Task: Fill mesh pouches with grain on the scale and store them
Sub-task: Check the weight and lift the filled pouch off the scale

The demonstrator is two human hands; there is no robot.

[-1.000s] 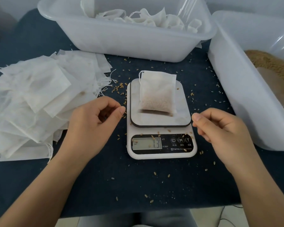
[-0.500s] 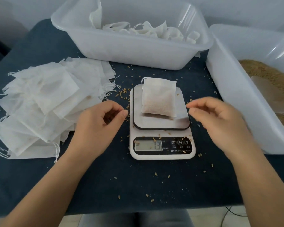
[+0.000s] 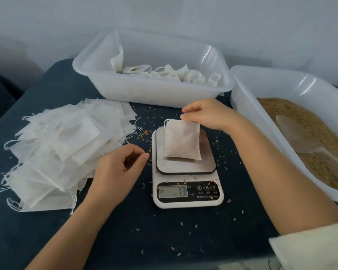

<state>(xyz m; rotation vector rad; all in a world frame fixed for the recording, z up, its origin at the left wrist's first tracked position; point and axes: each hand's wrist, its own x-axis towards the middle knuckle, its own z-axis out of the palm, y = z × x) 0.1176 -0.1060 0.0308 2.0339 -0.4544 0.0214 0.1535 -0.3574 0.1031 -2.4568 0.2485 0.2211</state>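
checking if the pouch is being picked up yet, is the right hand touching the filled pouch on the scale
Touching. The head view shows the right hand pinching the top edge of the filled pouch, which rests on the scale.

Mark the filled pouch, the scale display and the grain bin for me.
filled pouch (image 3: 182,142), head view, middle of its front face
scale display (image 3: 173,191), head view, centre of the screen
grain bin (image 3: 261,121), head view, near wall

Dark blue cloth (image 3: 125,240) over table; pale wall (image 3: 164,20) behind.

Home packing table: dark cloth (image 3: 125,240), kitchen scale (image 3: 186,195), plastic tubs (image 3: 154,92).
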